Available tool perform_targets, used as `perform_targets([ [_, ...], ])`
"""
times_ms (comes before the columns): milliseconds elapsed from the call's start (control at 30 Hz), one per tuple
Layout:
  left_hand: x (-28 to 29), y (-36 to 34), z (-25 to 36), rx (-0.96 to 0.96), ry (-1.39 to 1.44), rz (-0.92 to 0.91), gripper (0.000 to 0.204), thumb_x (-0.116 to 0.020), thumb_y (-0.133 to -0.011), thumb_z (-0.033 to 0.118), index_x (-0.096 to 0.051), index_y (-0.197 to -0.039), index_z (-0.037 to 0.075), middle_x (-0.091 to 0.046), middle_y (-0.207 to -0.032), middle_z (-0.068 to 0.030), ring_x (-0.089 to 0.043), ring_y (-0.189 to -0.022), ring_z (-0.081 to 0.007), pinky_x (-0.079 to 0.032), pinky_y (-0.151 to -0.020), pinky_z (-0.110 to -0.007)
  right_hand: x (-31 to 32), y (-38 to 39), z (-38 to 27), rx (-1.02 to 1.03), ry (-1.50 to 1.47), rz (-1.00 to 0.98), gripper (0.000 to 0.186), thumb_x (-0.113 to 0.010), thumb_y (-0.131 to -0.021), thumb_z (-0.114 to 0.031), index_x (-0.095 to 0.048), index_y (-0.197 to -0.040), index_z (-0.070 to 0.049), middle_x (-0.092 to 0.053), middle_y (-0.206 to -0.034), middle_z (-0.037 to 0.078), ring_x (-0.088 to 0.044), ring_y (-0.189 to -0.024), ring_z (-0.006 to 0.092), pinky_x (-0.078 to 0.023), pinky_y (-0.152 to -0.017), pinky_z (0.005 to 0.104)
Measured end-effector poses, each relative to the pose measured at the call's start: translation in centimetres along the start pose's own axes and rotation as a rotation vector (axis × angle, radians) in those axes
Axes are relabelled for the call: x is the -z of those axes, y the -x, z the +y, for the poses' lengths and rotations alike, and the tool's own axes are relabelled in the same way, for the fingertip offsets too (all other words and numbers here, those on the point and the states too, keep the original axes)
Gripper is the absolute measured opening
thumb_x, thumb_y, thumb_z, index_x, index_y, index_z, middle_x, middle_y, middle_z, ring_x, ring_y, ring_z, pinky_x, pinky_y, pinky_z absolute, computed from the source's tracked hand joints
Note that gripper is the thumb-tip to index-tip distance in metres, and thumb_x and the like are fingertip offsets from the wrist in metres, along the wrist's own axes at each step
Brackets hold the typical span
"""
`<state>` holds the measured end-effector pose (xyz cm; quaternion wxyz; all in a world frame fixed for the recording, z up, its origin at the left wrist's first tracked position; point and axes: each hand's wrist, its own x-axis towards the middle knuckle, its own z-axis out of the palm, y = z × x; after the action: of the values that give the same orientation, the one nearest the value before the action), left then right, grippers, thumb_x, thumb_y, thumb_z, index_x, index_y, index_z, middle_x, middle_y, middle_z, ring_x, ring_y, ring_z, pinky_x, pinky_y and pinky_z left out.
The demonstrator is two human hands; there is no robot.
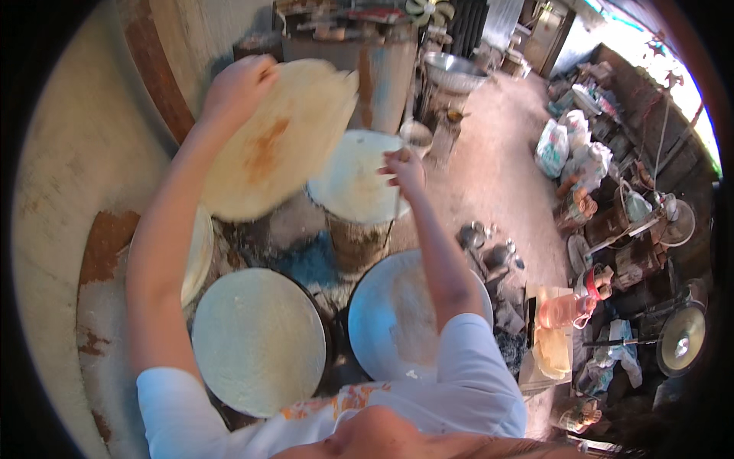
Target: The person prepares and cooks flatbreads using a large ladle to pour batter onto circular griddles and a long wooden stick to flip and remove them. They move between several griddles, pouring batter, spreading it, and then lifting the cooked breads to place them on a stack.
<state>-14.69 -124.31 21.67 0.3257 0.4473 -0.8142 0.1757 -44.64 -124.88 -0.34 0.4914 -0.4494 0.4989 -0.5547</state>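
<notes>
A large, thin round flatbread (287, 138) with a browned patch hangs tilted from my left hand (243, 83), whose fingers pinch its upper left edge. It is smeared by motion. My right hand (404, 170) is closed round a thin stick (397, 203) that shows below the fingers, over the right edge of the far round griddle (355, 180). A metal cup-shaped vessel (417, 135) is just beyond that hand; whether it joins the stick, I cannot tell. Nearer me are a front left griddle (258, 344) with a pale coating and a front right griddle (386, 314) with a dull patch.
Partly behind my left forearm, another round griddle (199, 256) stands by the wall. A wide metal basin (453, 73) and a small fan (430, 11) are at the back. To the right are a pink jug (562, 310), plastic bags (552, 148) and clutter along the wall.
</notes>
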Motion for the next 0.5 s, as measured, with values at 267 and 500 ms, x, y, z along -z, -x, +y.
perform_targets([
  [267,-23.2,12.9,9.8,-0.260,0.039,-0.141,0.011,-0.057,-0.078,0.016,-0.061,-0.087,0.010,-0.057,-0.082,-0.0081,-0.059,-0.080,-0.0253,-0.050,-0.061,-0.037,7.7,-3.0,8.7,-0.201,-0.195,0.101,0.057,-0.044,-0.094,-0.049,-0.038,-0.130,-0.004,-0.061,-0.113,0.018,-0.067,-0.083,0.0279,-0.055,-0.061,0.0311],
  [500,-25.6,18.2,12.6,-0.169,0.145,-0.203,0.029,-0.062,-0.079,0.020,-0.063,-0.107,0.013,-0.060,-0.094,-0.0045,-0.059,-0.088,-0.0251,-0.051,-0.068,-0.040,8.1,-4.2,16.0,-0.285,-0.145,0.382,0.025,-0.063,-0.083,-0.014,-0.053,-0.095,0.005,-0.063,-0.076,0.017,-0.065,-0.055,0.0244,-0.053,-0.044,0.0335],
])
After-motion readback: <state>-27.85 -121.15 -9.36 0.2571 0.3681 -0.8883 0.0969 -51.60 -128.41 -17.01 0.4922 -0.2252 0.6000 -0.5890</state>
